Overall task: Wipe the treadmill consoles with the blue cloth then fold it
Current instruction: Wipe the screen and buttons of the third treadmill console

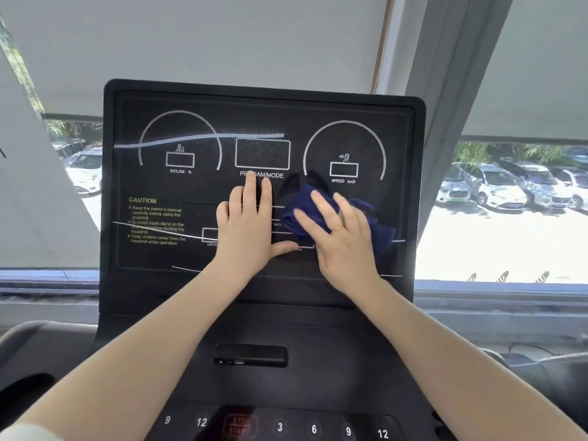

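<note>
Right hand [342,237] flat on blue cloth [375,218] against console [152,186], left hand [246,227] open beside.

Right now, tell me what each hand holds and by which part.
The right hand presses the bunched blue cloth against the console with spread fingers over its middle. The left hand lies flat, holding nothing.

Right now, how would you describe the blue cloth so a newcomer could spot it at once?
Start at the large black treadmill console filling the middle of the view. On its lower right part, below the SPEED dial, the right hand presses a bunched fabric against the panel. That is the blue cloth: the only soft, dark navy, crumpled thing there, while the left hand beside it lies on bare panel.
</note>
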`<move>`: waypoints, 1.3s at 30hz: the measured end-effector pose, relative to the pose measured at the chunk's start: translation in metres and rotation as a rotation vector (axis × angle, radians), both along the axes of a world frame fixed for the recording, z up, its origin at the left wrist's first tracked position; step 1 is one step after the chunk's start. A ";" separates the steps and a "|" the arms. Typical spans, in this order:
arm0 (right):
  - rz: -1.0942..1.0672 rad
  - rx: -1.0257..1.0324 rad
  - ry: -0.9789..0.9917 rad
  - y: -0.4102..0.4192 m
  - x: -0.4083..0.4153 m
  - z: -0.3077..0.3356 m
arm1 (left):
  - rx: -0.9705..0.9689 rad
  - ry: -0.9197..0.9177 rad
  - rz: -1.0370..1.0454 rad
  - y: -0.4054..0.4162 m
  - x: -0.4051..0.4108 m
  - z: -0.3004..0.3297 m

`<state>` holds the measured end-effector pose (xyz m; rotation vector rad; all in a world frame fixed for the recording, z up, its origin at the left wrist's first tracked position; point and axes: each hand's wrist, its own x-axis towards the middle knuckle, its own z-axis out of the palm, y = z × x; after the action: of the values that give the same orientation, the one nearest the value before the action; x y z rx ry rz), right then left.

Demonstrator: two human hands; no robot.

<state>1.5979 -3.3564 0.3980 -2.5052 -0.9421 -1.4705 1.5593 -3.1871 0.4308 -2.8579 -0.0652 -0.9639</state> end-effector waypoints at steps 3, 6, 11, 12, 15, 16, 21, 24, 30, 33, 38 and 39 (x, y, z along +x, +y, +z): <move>-0.062 -0.061 -0.057 -0.018 0.015 0.025 | -0.008 0.015 -0.023 0.004 -0.003 0.000; -0.267 0.204 0.020 -0.017 0.020 0.045 | -0.040 0.020 -0.078 0.011 -0.005 0.001; -0.318 0.361 0.088 0.047 -0.003 0.022 | -0.297 0.007 -0.323 0.041 -0.016 0.015; -0.293 0.277 0.065 0.057 -0.008 0.014 | -0.313 -0.013 -0.351 0.049 -0.019 0.016; -0.237 0.082 0.019 0.076 -0.014 0.006 | -0.312 -0.025 -0.328 0.082 -0.020 0.012; -0.210 0.034 0.001 0.076 -0.012 0.009 | -0.306 -0.029 -0.301 0.093 -0.020 0.012; -0.243 0.111 -0.012 0.059 0.009 0.049 | -0.361 -0.072 -0.178 0.146 -0.021 0.014; -0.356 0.378 0.078 0.093 0.005 0.052 | -0.416 -0.115 -0.175 0.167 -0.022 0.009; -0.201 0.081 0.037 0.175 -0.022 0.018 | -0.507 -0.117 -0.212 0.181 -0.023 -0.003; -0.104 -0.069 -0.014 0.169 -0.015 0.027 | -0.508 -0.104 -0.219 0.188 -0.027 -0.002; -0.309 0.420 0.081 0.146 0.006 0.064 | -0.403 -0.060 -0.274 0.207 -0.036 -0.001; -0.356 0.482 0.078 0.155 0.005 0.061 | -0.385 -0.050 -0.293 0.211 -0.037 -0.002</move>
<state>1.6029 -3.2011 0.4588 -2.4074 -0.0987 -1.4497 1.5224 -2.9763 0.4286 -3.2602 0.1904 -1.1907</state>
